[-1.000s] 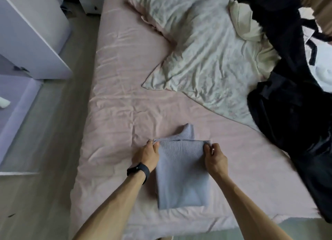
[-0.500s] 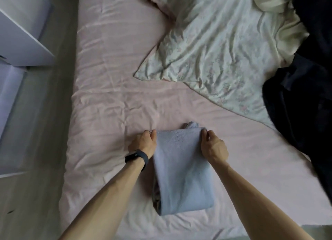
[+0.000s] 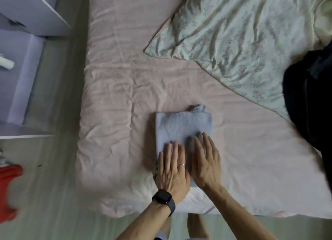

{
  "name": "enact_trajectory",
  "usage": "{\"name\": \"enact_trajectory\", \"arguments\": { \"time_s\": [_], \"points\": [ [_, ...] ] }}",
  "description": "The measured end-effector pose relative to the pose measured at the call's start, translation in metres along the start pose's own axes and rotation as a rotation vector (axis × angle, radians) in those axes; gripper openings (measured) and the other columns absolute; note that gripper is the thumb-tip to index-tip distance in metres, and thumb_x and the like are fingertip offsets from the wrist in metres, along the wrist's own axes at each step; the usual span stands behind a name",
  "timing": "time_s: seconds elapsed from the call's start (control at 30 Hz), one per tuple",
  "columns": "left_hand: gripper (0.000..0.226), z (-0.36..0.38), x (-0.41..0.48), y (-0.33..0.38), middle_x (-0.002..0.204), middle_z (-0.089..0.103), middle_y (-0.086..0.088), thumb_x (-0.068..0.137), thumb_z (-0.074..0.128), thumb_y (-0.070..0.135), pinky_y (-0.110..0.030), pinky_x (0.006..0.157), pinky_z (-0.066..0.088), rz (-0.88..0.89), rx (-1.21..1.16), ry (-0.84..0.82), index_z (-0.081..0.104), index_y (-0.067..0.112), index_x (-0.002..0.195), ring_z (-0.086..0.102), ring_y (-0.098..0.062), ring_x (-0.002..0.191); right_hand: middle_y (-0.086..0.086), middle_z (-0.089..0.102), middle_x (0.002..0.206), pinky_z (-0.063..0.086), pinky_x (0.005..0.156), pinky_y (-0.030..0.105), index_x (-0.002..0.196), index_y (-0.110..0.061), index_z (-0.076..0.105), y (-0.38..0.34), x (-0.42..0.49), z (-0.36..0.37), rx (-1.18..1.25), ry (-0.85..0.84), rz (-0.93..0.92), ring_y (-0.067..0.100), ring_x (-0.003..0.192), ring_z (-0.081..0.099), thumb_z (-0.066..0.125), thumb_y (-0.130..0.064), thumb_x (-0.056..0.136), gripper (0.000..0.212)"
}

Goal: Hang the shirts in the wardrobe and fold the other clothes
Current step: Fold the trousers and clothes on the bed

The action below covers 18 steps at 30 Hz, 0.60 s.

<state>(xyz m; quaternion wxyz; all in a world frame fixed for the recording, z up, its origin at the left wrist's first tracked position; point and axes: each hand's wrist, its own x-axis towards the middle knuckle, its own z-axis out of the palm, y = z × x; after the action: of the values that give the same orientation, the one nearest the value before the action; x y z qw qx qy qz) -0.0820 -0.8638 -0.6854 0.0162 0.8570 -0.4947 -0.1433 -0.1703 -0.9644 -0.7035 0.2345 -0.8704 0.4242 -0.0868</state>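
A light blue-grey knitted garment [image 3: 181,126] lies folded into a compact rectangle on the pink bed sheet [image 3: 125,96], near the bed's front edge. A ribbed bit of it pokes out at the far right corner. My left hand [image 3: 172,169], with a black watch on the wrist, lies flat on the garment's near half, fingers straight. My right hand [image 3: 205,163] presses flat beside it, fingers spread and straight. Neither hand grips the cloth.
A pale floral pillowcase or duvet [image 3: 242,36] covers the bed's far right. A heap of dark clothes [image 3: 309,103] lies at the right edge. White furniture [image 3: 34,11] stands left of the bed across a strip of floor. A red object [image 3: 9,175] is on the floor.
Both hands let go of the garment's far corners and moved back toward me; they now lie flat on its near half. The view tilted down further.
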Motion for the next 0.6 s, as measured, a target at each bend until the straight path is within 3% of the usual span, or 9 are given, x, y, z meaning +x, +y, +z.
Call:
{"name": "enact_trajectory", "arguments": {
  "time_s": [0.13,0.27,0.47,0.6],
  "points": [
    [0.064,0.025,0.021,-0.032,0.166,0.017,-0.008,0.099,0.042,0.038,-0.053,0.12,0.02,-0.166,0.005,0.022,0.028,0.017,0.157,0.015,-0.031,0.153,0.004,0.013,0.168,0.018,0.119,0.058,0.158,-0.026,0.029,-0.003,-0.008,0.024,-0.163,-0.17,-0.041,0.025,0.155,0.009,0.039,-0.044,0.1,0.061],
    [0.064,0.042,0.051,-0.062,0.167,0.014,-0.001,0.1,0.038,0.046,-0.055,0.121,0.015,-0.064,0.053,0.016,0.02,0.027,0.159,0.013,-0.031,0.153,0.006,0.005,0.169,0.012,0.12,0.059,0.161,-0.027,0.017,0.006,0.012,0.046,-0.194,-0.171,0.114,0.032,0.155,0.005,0.033,-0.051,0.101,0.066],
    [0.067,0.054,0.069,-0.08,0.167,0.007,0.006,0.095,0.042,0.051,-0.057,0.12,0.016,0.014,-0.035,0.008,0.021,0.037,0.157,0.011,-0.036,0.153,0.011,0.009,0.168,0.015,0.121,0.058,0.16,-0.022,0.022,0.011,0.016,0.06,-0.171,-0.129,0.16,0.034,0.155,0.008,0.04,-0.051,0.099,0.069],
    [0.066,0.048,0.065,-0.074,0.167,0.013,0.002,0.096,0.043,0.049,-0.058,0.12,0.013,-0.015,0.012,0.043,0.024,0.034,0.157,0.011,-0.035,0.153,0.01,0.011,0.168,0.013,0.119,0.064,0.16,-0.023,0.025,0.005,0.018,0.053,-0.178,-0.128,0.18,0.035,0.154,0.008,0.036,-0.047,0.101,0.064]
  ]
}}
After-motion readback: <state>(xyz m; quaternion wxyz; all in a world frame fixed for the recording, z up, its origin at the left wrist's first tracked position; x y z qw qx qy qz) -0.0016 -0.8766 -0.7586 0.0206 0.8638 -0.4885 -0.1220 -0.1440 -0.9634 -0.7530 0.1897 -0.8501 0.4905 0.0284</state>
